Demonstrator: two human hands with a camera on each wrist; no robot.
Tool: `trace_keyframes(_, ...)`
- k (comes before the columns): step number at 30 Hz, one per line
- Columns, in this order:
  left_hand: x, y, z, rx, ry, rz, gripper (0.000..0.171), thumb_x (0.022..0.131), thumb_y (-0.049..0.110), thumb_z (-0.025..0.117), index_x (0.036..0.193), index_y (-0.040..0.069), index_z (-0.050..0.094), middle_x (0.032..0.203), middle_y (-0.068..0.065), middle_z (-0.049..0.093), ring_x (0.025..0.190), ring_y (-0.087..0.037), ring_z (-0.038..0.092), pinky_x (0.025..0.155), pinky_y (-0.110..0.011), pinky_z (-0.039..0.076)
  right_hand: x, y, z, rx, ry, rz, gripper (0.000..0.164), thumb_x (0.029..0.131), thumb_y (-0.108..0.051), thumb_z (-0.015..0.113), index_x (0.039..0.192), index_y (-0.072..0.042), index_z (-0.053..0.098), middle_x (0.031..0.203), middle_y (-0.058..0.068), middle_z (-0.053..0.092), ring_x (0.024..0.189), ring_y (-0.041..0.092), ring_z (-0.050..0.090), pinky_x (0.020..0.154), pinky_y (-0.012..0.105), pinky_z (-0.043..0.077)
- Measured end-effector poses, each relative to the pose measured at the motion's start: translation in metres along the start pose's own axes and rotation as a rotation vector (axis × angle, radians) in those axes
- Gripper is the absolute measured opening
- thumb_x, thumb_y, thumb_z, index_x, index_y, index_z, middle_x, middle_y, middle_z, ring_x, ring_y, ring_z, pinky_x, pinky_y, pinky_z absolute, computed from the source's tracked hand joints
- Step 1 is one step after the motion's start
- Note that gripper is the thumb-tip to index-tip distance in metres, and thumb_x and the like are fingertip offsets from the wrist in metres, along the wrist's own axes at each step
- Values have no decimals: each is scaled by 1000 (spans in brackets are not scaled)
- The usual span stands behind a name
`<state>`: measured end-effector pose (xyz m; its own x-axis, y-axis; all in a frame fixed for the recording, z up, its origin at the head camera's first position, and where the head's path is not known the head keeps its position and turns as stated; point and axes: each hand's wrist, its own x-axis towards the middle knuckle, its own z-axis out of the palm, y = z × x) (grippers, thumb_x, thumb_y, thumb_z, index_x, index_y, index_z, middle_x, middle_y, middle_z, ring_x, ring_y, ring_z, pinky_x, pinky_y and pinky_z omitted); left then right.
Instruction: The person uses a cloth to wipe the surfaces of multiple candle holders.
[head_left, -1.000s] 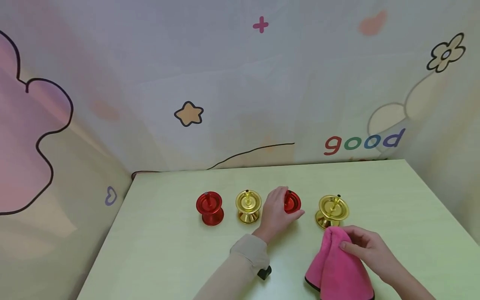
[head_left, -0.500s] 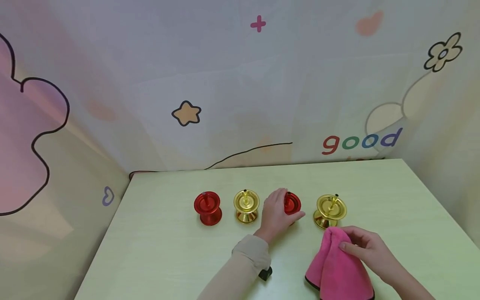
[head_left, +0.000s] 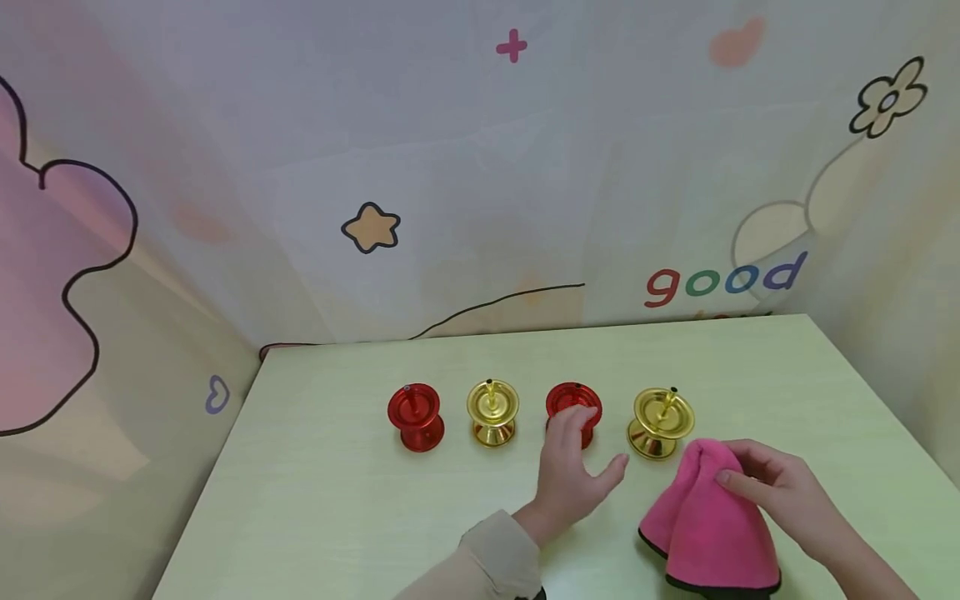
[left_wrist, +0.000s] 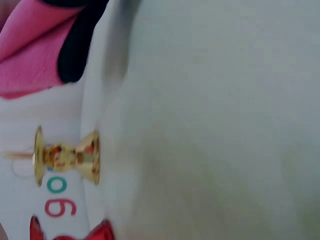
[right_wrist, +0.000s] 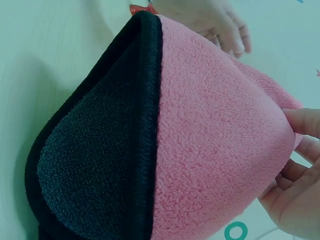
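My left hand (head_left: 570,475) is in front of the right-hand red candle holder (head_left: 564,398), fingers spread and thumb apart, with nothing in it. Its fingertips overlap that holder in the head view, so I cannot tell whether they touch. My right hand (head_left: 798,500) pinches the gathered top of a pink cloth (head_left: 723,537) with black edging. The cloth hangs down at the right, its dark inner side (right_wrist: 95,145) showing in the right wrist view. Just beyond the cloth stands a gold candle holder (head_left: 660,417), upright and also visible in the left wrist view.
Further left along the same row stand another gold candle holder (head_left: 492,410) and another red one (head_left: 417,417), both upright. The pale green table (head_left: 315,508) ends at a patterned fabric backdrop (head_left: 465,167).
My left hand has let go of the right-hand red candle holder and drawn back towards me, its fingers opening. My right hand has carried the cloth slightly to the right.
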<state>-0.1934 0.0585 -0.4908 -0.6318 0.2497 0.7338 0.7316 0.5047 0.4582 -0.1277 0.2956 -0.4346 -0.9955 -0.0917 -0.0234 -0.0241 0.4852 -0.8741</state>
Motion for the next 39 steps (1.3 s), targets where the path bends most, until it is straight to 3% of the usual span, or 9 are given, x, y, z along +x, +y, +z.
trace_keyframes(2, -3, 6, 6, -28, -80, -19, 56, 75, 30, 66, 119, 4, 42, 112, -5, 49, 102, -12, 48, 88, -19, 42, -1, 1, -3, -1, 8, -2, 29, 87, -12, 54, 113, 1, 53, 92, -22, 57, 80, -1, 55, 64, 21, 50)
trace_keyframes(6, -5, 13, 23, -66, -300, -181, 71, 78, 39, 62, 132, 7, 30, 127, -4, 44, 113, -12, 47, 91, -22, 42, -3, 2, -7, -5, 22, 22, 28, 87, -12, 54, 112, 1, 53, 91, -23, 56, 79, -1, 55, 64, 20, 50)
trace_keyframes(9, -1, 14, 36, -65, -441, -297, 86, 77, 47, 60, 140, 9, 17, 142, -4, 29, 127, -15, 35, 98, -29, 38, -4, 3, -9, -6, 30, 45, 29, 87, -13, 54, 113, 2, 52, 90, -24, 55, 79, -2, 54, 64, 20, 50)
trace_keyframes(12, 7, 13, 48, -74, -523, -379, 94, 75, 54, 60, 143, 13, 10, 148, -2, 16, 134, -16, 23, 102, -33, 34, -5, 4, -10, -14, 40, 51, 30, 87, -12, 54, 113, 3, 52, 89, -24, 55, 78, -2, 54, 64, 20, 50)
trace_keyframes(17, 19, 10, 65, -108, -550, -471, 99, 70, 56, 63, 143, 17, 9, 149, 0, 13, 135, -15, 18, 103, -35, 32, -7, 6, -11, -24, 56, 56, 29, 87, -12, 54, 112, 3, 52, 88, -23, 55, 78, -2, 54, 63, 19, 50)
trace_keyframes(25, 31, 4, 76, -164, -549, -525, 97, 68, 50, 69, 142, 17, 15, 147, 4, 19, 134, -13, 21, 104, -33, 30, -11, 12, -13, -17, 71, 45, 24, 86, -10, 54, 109, -2, 56, 88, -22, 56, 77, -1, 54, 63, 19, 49)
trace_keyframes(32, 33, 2, 79, -176, -527, -513, 89, 67, 46, 71, 139, 15, 27, 142, 5, 32, 129, -12, 33, 102, -28, 34, -12, 15, -13, -10, 77, 40, 22, 86, -9, 54, 108, -5, 57, 88, -22, 56, 76, -1, 55, 63, 18, 49)
trace_keyframes(39, 34, 4, 83, -91, -481, -466, 80, 68, 46, 70, 134, 14, 38, 134, 6, 43, 122, -9, 42, 97, -23, 38, -13, 15, -12, -1, 77, 27, 21, 86, -7, 54, 107, -8, 58, 88, -21, 57, 76, 0, 55, 63, 18, 49)
